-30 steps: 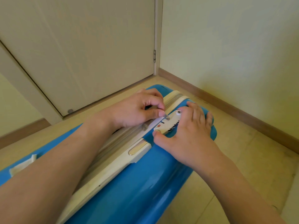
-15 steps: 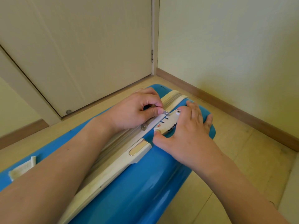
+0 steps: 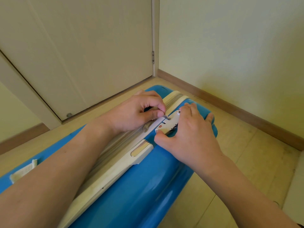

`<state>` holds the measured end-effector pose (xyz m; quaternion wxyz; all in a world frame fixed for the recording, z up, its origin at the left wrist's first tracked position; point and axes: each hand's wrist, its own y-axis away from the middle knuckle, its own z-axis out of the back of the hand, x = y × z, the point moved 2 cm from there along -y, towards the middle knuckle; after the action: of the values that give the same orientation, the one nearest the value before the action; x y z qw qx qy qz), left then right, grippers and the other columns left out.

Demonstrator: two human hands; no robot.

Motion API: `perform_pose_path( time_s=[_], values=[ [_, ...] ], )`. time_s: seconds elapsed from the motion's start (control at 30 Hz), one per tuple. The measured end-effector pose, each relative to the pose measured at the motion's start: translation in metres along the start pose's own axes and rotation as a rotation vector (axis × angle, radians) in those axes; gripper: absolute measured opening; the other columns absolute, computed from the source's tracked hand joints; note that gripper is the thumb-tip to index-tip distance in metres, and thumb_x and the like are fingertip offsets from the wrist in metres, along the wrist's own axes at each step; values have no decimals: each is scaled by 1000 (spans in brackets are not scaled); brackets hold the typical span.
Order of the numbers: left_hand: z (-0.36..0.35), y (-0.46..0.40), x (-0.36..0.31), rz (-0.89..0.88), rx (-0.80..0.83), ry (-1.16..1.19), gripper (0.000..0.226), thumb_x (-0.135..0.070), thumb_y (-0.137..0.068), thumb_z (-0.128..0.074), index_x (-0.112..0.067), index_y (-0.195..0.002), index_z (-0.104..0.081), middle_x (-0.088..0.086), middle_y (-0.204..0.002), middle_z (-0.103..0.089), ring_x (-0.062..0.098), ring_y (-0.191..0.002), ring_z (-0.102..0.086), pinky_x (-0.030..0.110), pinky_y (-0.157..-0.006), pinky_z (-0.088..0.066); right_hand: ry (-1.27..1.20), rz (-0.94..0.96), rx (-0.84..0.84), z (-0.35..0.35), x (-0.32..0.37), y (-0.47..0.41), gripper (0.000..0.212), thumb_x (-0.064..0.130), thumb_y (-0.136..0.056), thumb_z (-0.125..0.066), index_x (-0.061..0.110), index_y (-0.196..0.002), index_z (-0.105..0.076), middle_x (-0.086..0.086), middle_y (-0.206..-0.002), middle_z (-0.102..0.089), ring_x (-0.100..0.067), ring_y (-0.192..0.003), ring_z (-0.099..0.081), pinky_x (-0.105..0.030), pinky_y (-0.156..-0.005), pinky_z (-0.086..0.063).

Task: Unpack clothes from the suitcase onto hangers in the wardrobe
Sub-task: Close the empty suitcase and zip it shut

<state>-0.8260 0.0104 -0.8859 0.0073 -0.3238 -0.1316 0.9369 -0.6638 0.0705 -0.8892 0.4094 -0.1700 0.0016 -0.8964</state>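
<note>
- The blue suitcase (image 3: pixel 141 191) lies under both my forearms, zip edge turned up toward me so I can reach the fastening; it is closed, so no clothes show and, as I judge it, the unpacking has not begun.
- The cream handle (image 3: pixel 126 160) runs along that edge just on my side of my right hand, untouched, since I need the case to stay put, not lift.
- My right hand (image 3: pixel 190 137) rests spread over the shell, thumb against the near end of the lock and fingers lying fairly straight past it, steadying the case and lock.
- My left hand (image 3: pixel 136 112) is curled, thumb and forefinger pinching a small metal piece.
- The white combination lock (image 3: pixel 169 122) sits between my hands, partly under my right fingers.
- The zipper pull (image 3: pixel 167 117) at my left fingertips meets the lock; I cannot tell whether it is free.
</note>
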Motion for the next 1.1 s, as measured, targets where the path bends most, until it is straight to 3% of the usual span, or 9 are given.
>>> perform_pose_path(
  time_s=[0.13,0.33,0.6,0.73,0.9,1.1],
  values=[
    [3,-2,1,54,68,-46,21,-53,-90,-48,-39,-94,-63,-17,-98,-54,20,-102,-50,45,-97,-41,-4,11,19,2,1,0,85,64,-74,-51,3,-131,-39,-10,-144,-38,-27,-138,-30,-61,-114,-13],
    [1,3,5,67,42,-112,28,-60,-89,-45,-41,-96,-65,-21,-107,-51,16,-114,-45,43,-107,-32,-7,8,3,0,3,-1,80,64,-72,-47,3,-124,-44,-11,-135,-45,-28,-134,-35,-63,-112,-15],
    [1,1,-11,-263,-22,-434,16,-16,-97,-56,-12,-89,-69,-2,-95,-57,19,-84,-52,36,-76,-45,0,5,-11,-2,3,-4,81,66,-68,-43,4,-120,-47,-10,-127,-49,-29,-127,-41,-63,-111,-18],
    [3,-2,-10,-311,44,-484,13,-8,-93,-56,-12,-89,-68,-2,-89,-60,13,-79,-49,32,-71,-46,-34,20,-18,-3,1,-5,78,66,-70,-44,6,-119,-47,-8,-127,-47,-27,-127,-40,-64,-113,-15],
    [15,-14,-20,-364,228,-590,12,-2,-87,-62,-12,-90,-68,-2,-86,-59,18,-78,-50,35,-68,-47,-44,44,-22,-3,-3,-6,88,71,-67,-34,7,-126,-44,-7,-136,-44,-25,-134,-35,-63,-114,-13],
    [17,-22,-26,-394,351,-714,19,-6,-79,-73,-15,-95,-68,-2,-89,-61,10,-78,-39,25,-68,-38,-58,49,26,-1,-2,-9,85,69,-73,-43,6,-131,-42,-8,-138,-43,-25,-136,-32,-63,-115,-10]
  ],
)
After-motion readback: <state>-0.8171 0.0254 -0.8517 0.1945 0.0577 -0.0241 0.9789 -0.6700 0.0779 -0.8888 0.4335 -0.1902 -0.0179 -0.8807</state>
